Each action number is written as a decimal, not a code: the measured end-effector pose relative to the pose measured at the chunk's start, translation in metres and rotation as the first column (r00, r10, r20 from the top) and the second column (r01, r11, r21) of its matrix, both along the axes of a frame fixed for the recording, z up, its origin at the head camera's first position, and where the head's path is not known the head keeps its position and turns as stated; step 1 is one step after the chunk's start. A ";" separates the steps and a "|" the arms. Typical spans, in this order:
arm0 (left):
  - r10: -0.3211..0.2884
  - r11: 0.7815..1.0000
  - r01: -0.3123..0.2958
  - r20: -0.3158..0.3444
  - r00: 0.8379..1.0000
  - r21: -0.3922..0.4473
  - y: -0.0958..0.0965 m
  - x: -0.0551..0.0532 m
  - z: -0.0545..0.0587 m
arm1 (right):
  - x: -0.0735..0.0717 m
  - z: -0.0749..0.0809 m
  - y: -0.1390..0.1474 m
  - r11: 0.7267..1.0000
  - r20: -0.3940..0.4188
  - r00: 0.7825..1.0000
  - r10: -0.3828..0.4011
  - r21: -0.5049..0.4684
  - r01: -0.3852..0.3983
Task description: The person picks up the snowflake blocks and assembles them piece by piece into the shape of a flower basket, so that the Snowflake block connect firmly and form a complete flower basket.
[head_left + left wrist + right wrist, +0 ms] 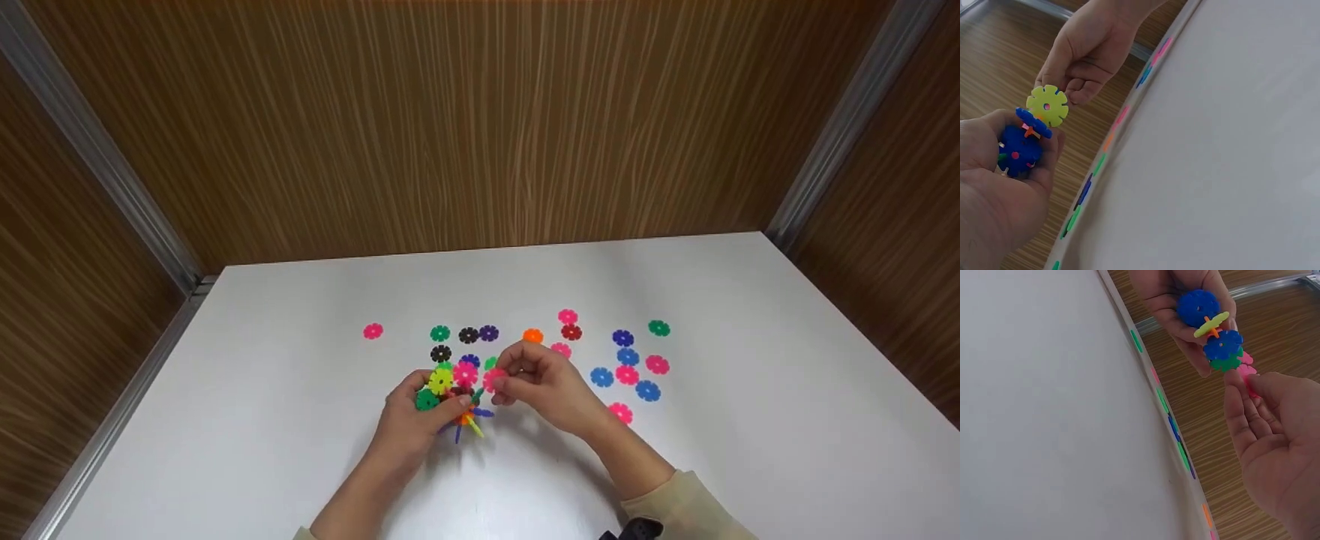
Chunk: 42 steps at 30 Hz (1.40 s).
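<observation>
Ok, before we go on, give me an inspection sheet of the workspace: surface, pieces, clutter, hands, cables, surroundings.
Surface: white tabletop, loose notched discs scattered on it.
Pieces: multicoloured cluster of interlocked notched discs; a pink notched disc beside it, whether joined is unclear.
Clutter: nothing seen.
Hands: left hand holds the cluster; right hand pinches the pink disc.
Cables: nothing seen.
Surroundings: wood-grain panels, metal corner strips.
</observation>
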State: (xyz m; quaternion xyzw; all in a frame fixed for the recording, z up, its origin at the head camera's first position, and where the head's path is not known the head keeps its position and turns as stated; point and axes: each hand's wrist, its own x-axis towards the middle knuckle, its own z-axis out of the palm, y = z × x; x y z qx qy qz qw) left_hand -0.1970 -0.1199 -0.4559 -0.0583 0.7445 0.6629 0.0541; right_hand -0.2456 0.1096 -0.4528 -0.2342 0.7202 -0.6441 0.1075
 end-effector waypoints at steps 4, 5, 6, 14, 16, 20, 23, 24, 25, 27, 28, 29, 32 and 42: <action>-0.043 0.999 0.043 0.030 0.999 0.007 -0.002 0.001 0.000 | 0.001 0.001 -0.003 1.000 -0.006 1.000 0.017 0.005 -0.017; -0.051 0.999 0.051 0.040 0.998 0.007 -0.003 0.001 -0.001 | 0.001 0.002 -0.003 1.000 -0.006 1.000 0.021 0.007 -0.021; -0.058 0.998 0.058 0.050 0.997 0.008 -0.003 0.000 -0.001 | 0.002 0.002 -0.004 1.000 -0.005 1.000 0.026 0.006 -0.026; -0.069 0.997 0.071 0.046 0.997 -0.034 -0.002 0.000 -0.004 | 0.002 0.001 -0.005 1.000 -0.028 0.999 0.017 0.011 -0.016; -0.064 0.995 0.065 0.026 0.998 -0.073 -0.001 -0.001 -0.005 | 0.003 0.002 -0.005 1.000 -0.054 0.999 0.007 0.017 -0.006; -0.055 0.989 0.052 -0.021 0.998 -0.136 -0.001 -0.002 -0.004 | 0.006 0.005 -0.007 0.998 -0.104 0.994 -0.034 0.043 0.038; -0.036 0.989 0.031 -0.033 0.999 -0.142 0.000 -0.001 -0.003 | 0.007 0.007 -0.009 0.993 -0.135 0.988 -0.077 0.073 0.088; -0.029 0.989 0.024 -0.035 0.999 -0.144 0.000 -0.001 -0.002 | 0.008 0.007 -0.009 0.992 -0.144 0.986 -0.086 0.080 0.098; -0.021 0.989 0.016 -0.035 0.999 -0.148 0.001 -0.001 -0.002 | 0.008 0.008 -0.010 0.991 -0.148 0.985 -0.092 0.087 0.106; -0.010 0.987 0.005 -0.036 0.999 -0.158 0.002 0.001 -0.001 | 0.009 0.008 -0.010 0.989 -0.149 0.984 -0.095 0.096 0.110; -0.007 0.987 0.001 -0.037 0.999 -0.164 0.003 0.001 0.000 | 0.009 0.008 -0.010 0.989 -0.146 0.985 -0.093 0.098 0.108; -0.005 0.986 -0.002 -0.038 0.999 -0.167 0.004 0.002 0.001 | 0.009 0.008 -0.010 0.990 -0.143 0.986 -0.090 0.099 0.105; 0.012 0.984 -0.018 -0.034 0.999 -0.178 0.006 0.003 0.002 | 0.009 0.009 -0.009 0.990 -0.123 0.989 -0.083 0.103 0.096; 0.029 0.983 -0.030 -0.010 1.000 -0.183 0.009 0.004 0.003 | 0.005 0.005 -0.008 0.998 -0.046 0.998 -0.036 0.052 0.039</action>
